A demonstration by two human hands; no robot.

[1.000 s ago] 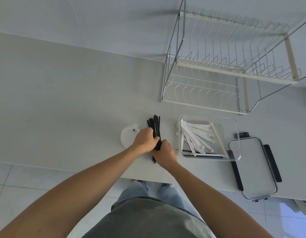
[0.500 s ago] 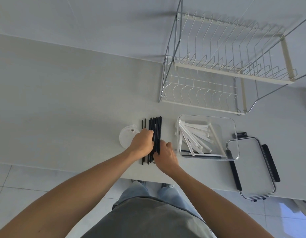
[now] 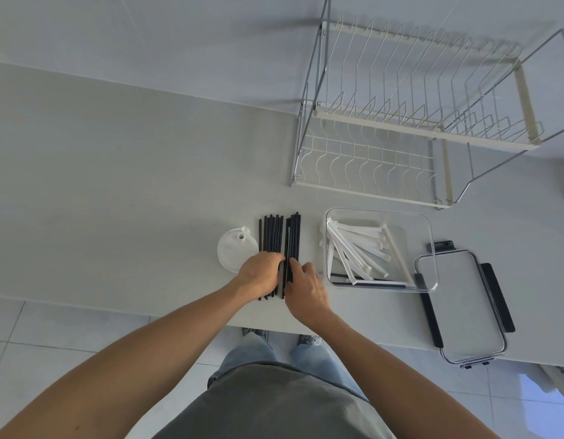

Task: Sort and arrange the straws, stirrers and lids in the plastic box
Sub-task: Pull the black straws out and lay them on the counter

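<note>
Black straws lie on the white counter in two side-by-side groups, a left group (image 3: 270, 233) and a right group (image 3: 293, 236). My left hand (image 3: 261, 274) rests on top of the left group's near ends, fingers bent down into the gap between the groups. My right hand (image 3: 303, 285) pinches the right group near its near end. A stack of white round lids (image 3: 234, 252) sits just left of the straws. The clear plastic box (image 3: 429, 236) to the right holds several white wrapped straws (image 3: 353, 248).
The box's clear lid with black clips (image 3: 464, 308) lies at the counter's front right, overhanging the edge. A wire dish rack (image 3: 401, 128) stands behind the box. The counter's front edge runs just under my wrists.
The black straws, gripped as one upright bundle a second ago, now lie flat and split into two groups. My hands have moved slightly apart, one on each group.
</note>
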